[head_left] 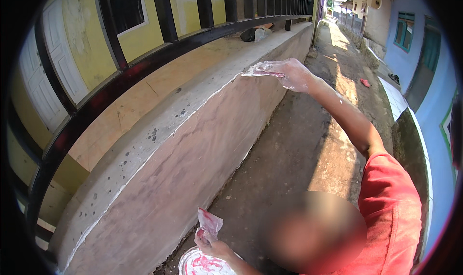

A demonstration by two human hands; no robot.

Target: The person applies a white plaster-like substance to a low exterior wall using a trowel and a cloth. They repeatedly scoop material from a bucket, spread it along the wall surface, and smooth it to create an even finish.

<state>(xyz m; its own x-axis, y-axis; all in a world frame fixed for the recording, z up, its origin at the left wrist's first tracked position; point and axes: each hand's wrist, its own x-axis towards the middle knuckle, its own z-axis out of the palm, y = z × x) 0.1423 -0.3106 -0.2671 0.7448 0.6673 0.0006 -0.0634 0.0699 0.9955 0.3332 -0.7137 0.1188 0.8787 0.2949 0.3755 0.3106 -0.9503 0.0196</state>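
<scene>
My right hand [296, 76], smeared white, grips a thin flat scraper [260, 71] loaded with pale filler at the top edge of the low plastered wall [159, 188]. An uneven white line runs along that edge. Lower down, my left hand [210, 242] is closed on a thin pinkish flat piece [209, 221], also smeared, above a round white container [190, 263] with pink-streaked white paste. A blurred patch hides part of the lower middle of the view, next to my red-sleeved right arm.
A black metal railing [144, 58] runs above the wall, before a yellow house [87, 43]. A narrow concrete alley [270, 164] leads away on the right, past a blue house [405, 19], a tiled ledge [391, 96] and a small red object [365, 82]. Dark and pale bags [255, 34] lie behind the railing.
</scene>
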